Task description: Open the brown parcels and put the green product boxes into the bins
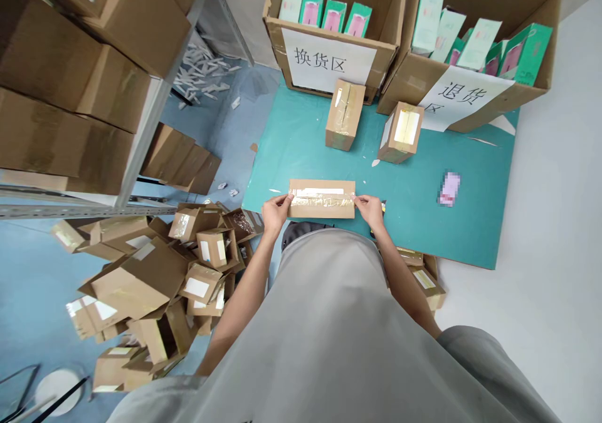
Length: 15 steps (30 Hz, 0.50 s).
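Note:
A small taped cardboard box lies near the front edge of the green table. Shiny clear tape runs along its top, beside a white strip. My left hand is closed on the box's left end, thumb and fingers at the upper corner. At the opposite end my right hand pinches the right edge in the same way. Just behind my right hand, a small dark and yellow object is partly hidden; I cannot make out its kind.
Two more taped boxes, one left and one right, stand farther back. Behind them are two large open cartons holding green and white packages. A blurred pink item lies right. Opened boxes pile up left, below a shelf.

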{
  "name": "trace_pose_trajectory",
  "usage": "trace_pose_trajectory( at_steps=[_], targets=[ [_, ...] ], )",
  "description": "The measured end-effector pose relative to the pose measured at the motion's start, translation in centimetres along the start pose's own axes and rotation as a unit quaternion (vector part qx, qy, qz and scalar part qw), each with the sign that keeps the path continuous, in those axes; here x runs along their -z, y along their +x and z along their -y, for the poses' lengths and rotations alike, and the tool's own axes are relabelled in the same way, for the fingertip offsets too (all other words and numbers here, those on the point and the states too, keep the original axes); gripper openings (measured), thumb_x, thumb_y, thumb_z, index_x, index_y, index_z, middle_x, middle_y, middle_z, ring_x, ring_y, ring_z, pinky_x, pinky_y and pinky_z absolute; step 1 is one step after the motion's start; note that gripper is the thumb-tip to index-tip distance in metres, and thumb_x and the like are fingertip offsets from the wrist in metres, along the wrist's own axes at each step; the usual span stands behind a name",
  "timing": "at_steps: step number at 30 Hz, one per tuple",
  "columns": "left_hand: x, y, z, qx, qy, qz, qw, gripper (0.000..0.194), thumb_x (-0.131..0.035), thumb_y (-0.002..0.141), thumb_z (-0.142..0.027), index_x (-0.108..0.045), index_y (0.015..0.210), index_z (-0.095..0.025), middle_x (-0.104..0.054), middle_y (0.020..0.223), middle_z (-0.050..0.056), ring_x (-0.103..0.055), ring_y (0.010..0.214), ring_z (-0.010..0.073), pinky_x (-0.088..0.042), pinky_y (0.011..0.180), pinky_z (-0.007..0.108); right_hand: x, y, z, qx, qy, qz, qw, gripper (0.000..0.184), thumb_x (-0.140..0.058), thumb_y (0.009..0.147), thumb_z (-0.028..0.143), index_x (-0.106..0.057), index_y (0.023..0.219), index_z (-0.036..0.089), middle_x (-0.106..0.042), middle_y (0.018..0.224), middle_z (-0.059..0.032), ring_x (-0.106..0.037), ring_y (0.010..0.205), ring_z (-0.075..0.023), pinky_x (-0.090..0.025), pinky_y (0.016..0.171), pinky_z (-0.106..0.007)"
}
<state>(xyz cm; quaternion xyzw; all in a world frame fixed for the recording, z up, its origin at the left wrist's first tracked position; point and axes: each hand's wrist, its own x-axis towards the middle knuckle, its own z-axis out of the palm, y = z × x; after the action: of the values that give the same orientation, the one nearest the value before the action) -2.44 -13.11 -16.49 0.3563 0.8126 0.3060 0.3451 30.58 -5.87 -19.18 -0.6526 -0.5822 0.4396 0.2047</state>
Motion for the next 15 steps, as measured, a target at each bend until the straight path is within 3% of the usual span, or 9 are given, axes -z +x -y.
trace_pose_trajectory(
  at_steps=[3, 6, 11, 15],
  targets=[
    [-0.1, -0.2, -0.2, -0.003, 0.008, -0.005, 1.0, 0.035, -0.074, 0.1, -0.042, -0.091, 0.113, -0.014, -0.088, 0.121, 0.013, -0.081, 0.108, 0.0323, -0.06, 0.11, 0.043, -0.3, 0.0, -0.4, 0.015, 0.0, -0.006, 1.0, 0.055, -0.069, 0.099, 0.074, -0.089, 0.095, 0.024, -0.09, 0.101, -0.0137, -0.087, 0.1, -0.036, -0.068, 0.094, -0.045],
    [0.3, -0.9, -1.8, -0.008, 0.033, -0.001, 0.999, 0.034, -0.073, 0.102, -0.039, -0.091, 0.114, -0.013, -0.087, 0.121, 0.014, -0.081, 0.108, 0.034, -0.06, 0.109, 0.044, 0.1, 0.1, -0.9, 0.015, -0.003, -0.015, 1.0, 0.057, -0.068, 0.098, 0.075, -0.089, 0.096, 0.023, -0.09, 0.104, -0.0148, -0.086, 0.098, -0.0362, -0.067, 0.095, -0.046],
    [0.7, -4.1, -7.0, -0.083, 0.049, 0.023, 0.995, 0.035, -0.068, 0.109, -0.04, -0.09, 0.121, -0.016, -0.087, 0.126, 0.011, -0.082, 0.114, 0.0361, -0.061, 0.109, 0.046, 2.5, 0.2, -3.6, -0.001, 0.028, -0.042, 0.999, 0.064, -0.066, 0.094, 0.078, -0.088, 0.094, 0.018, -0.09, 0.104, -0.0167, -0.085, 0.097, -0.0364, -0.067, 0.094, -0.045],
    [-0.9, -7.7, -11.8, -0.206, 0.068, 0.126, 0.968, 0.037, -0.063, 0.113, -0.041, -0.085, 0.134, -0.021, -0.084, 0.138, 0.01, -0.08, 0.128, 0.0378, -0.06, 0.115, 0.048, 4.5, -0.1, -6.5, -0.048, 0.043, -0.081, 0.995, 0.071, -0.062, 0.093, 0.081, -0.087, 0.096, 0.015, -0.089, 0.1, -0.0174, -0.083, 0.095, -0.0345, -0.067, 0.087, -0.043]
  ],
)
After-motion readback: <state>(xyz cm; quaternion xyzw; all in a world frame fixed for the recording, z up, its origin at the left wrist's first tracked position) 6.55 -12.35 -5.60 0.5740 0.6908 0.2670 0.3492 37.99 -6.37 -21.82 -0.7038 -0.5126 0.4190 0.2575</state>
